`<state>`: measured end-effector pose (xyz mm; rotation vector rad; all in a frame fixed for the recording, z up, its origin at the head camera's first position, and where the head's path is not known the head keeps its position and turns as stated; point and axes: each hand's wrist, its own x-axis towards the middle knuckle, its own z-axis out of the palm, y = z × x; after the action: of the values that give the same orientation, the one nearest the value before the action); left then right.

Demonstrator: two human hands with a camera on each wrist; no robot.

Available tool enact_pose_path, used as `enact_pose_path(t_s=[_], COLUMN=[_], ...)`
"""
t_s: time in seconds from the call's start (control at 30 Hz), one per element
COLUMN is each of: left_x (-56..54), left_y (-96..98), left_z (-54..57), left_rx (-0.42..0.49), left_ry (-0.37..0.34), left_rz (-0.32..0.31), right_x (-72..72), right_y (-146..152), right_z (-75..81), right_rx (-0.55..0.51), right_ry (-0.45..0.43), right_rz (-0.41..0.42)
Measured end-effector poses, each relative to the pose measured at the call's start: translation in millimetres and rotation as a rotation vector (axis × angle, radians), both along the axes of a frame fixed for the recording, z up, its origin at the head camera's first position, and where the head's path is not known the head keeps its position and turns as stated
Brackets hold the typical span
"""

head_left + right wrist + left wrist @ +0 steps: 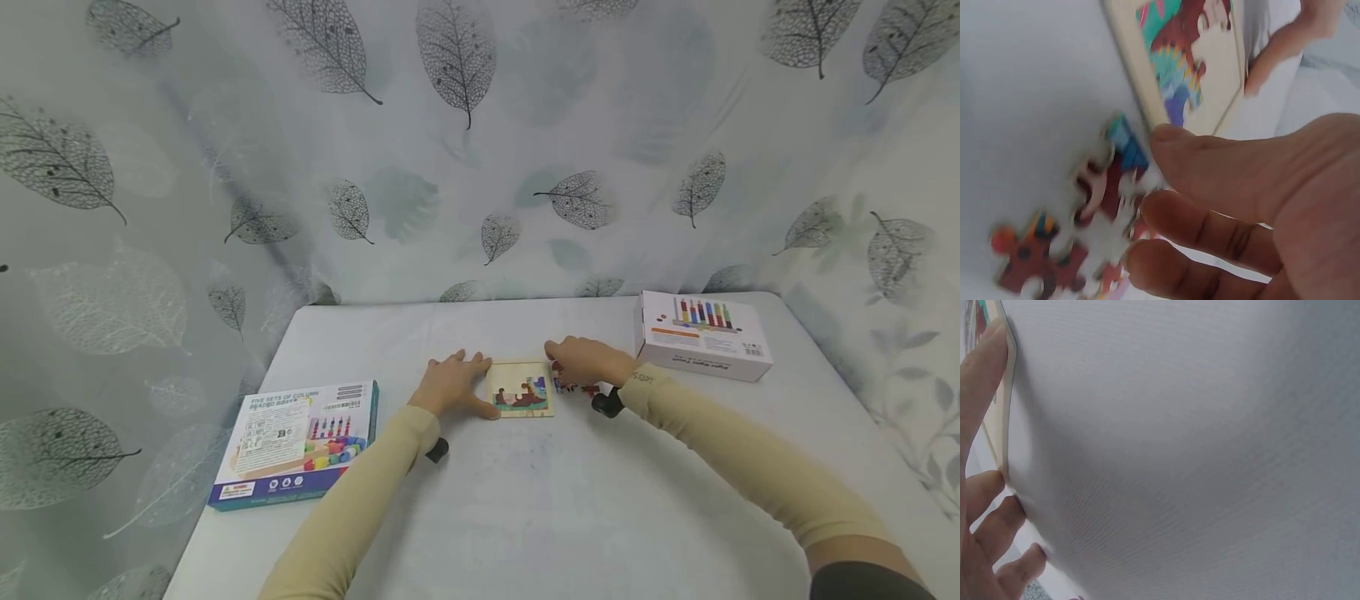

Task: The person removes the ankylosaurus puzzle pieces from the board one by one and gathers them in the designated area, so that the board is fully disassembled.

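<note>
A wooden jigsaw board point(521, 415) lies on the table, its picture of brown animals partly filled with pieces. My left hand point(452, 385) is spread along its left side. The left thumb point(985, 369) rests on the frame's edge, and a fingertip touches near the upper corner. My right hand point(588, 360) hovers by the board's right side with fingers bent. In the right wrist view its thumb point(1175, 150) overlaps the frame corner, apart from the fingertips. Loose puzzle pieces point(1038, 259) in brown, blue and orange lie under and beside these fingers, some partly hidden.
On the table's left is a flat box of column beads point(300, 442), near the left sleeve. A white box point(705, 337) showing colored bead columns stands at the back right, beyond the right wrist. Leaf-patterned cloth point(465, 208) hangs behind the white table point(540, 500).
</note>
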<state>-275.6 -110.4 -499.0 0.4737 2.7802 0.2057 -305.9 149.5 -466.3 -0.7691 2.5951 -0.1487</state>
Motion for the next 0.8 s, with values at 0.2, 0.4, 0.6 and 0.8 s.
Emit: enact_pose_path(t_s=[0.2,0.4,0.6,0.8], left_x=[-0.9,-1.4,-0.3,-0.4], left_y=[0.2,0.2,0.2,0.0], left_z=[0.2,-0.9,0.3,0.0], left_rx=[-0.005,-0.014,-0.016,-0.013], left_ry=[-0.004,-0.007,-0.003,-0.009], left_rz=[-0.002,-0.006,-0.003,0.001], right_x=[10.1,11.2,8.7,8.1], right_y=[-23,-31,-31,-31], right_z=[-4.7,-12.0,-16.3,-16.3], right_rx=[0.003,0.052,0.059,0.046], right_ry=[0.015,0.018,0.035,0.019], right_rz=[0.039,0.061,0.079,0.086])
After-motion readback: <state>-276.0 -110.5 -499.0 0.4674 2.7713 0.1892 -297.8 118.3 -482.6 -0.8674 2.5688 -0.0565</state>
